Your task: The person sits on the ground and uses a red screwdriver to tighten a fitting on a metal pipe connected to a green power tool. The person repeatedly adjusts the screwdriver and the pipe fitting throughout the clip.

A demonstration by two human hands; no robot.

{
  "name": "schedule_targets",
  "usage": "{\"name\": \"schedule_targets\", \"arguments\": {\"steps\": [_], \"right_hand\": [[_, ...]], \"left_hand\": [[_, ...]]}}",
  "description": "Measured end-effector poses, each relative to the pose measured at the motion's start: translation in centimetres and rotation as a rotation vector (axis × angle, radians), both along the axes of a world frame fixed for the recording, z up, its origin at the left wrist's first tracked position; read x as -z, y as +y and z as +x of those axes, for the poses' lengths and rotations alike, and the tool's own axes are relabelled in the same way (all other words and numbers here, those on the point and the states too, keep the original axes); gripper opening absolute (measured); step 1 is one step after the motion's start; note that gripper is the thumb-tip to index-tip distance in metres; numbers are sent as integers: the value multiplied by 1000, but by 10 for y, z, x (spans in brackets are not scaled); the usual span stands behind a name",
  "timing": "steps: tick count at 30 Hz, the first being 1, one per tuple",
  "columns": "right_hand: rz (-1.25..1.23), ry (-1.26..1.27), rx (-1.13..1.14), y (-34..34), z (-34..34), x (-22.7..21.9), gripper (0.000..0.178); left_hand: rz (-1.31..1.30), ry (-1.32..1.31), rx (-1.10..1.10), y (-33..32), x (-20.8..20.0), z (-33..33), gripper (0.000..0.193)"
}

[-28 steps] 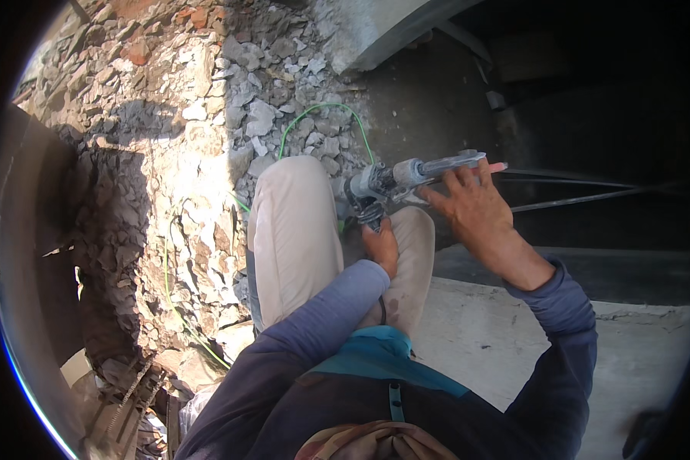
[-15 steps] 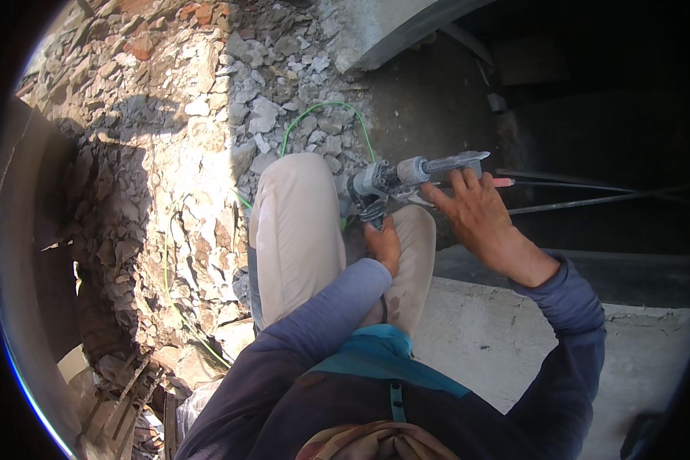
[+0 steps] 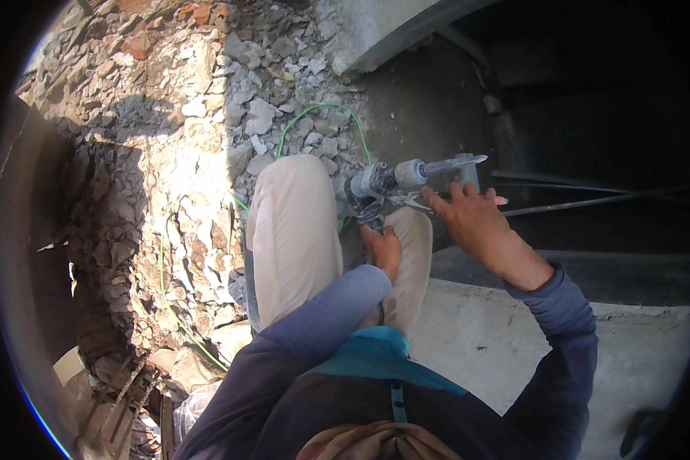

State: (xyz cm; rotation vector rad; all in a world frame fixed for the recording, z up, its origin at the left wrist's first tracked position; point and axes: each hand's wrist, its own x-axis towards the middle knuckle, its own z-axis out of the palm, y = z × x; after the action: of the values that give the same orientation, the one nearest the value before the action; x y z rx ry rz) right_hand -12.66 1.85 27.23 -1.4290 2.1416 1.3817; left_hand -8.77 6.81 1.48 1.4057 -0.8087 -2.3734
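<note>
A grey, dust-covered demolition hammer (image 3: 376, 181) lies across in front of my knees, its pointed chisel bit (image 3: 445, 165) aimed right. My left hand (image 3: 383, 250) is closed around the hammer's dark ribbed side handle (image 3: 370, 213), between my thighs. Just below the bit is my right hand (image 3: 475, 226), fingers bent and partly spread. Beneath it runs a slim tool with a red end (image 3: 501, 201); a silvery metal part (image 3: 408, 201) shows on the hand's other side. My fingers hide its middle, and its kind is unclear. A pale grey piece (image 3: 468, 178) stands by the fingertips.
Broken concrete and brick rubble (image 3: 195, 153) covers the ground at left and ahead. A green cable (image 3: 314, 107) loops over it. Thin metal bars (image 3: 567, 203) stretch right over a dark recess. A concrete ledge (image 3: 506, 330) lies beside my right thigh, and a concrete beam (image 3: 391, 34) is ahead.
My right hand has shifted slightly left and down, its fingertips farther from the chisel bit. The left hand keeps its hold on the side handle.
</note>
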Motion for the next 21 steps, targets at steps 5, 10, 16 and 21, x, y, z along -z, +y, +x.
{"name": "schedule_targets", "arguments": {"steps": [5, 10, 16, 21], "right_hand": [[-45, 66, -93, 10, -1, -4, 79], [-82, 96, -166, 23, -8, -1, 81], [-44, 97, -185, 19, -9, 7, 79], [2, 172, -208, 13, -3, 5, 77]], "left_hand": [[-147, -3, 242, 13, -25, 28, 86], [-144, 386, 319, 10, -54, 71, 86], [475, 952, 102, -34, -90, 32, 83], [631, 1011, 26, -52, -108, 16, 71]]}}
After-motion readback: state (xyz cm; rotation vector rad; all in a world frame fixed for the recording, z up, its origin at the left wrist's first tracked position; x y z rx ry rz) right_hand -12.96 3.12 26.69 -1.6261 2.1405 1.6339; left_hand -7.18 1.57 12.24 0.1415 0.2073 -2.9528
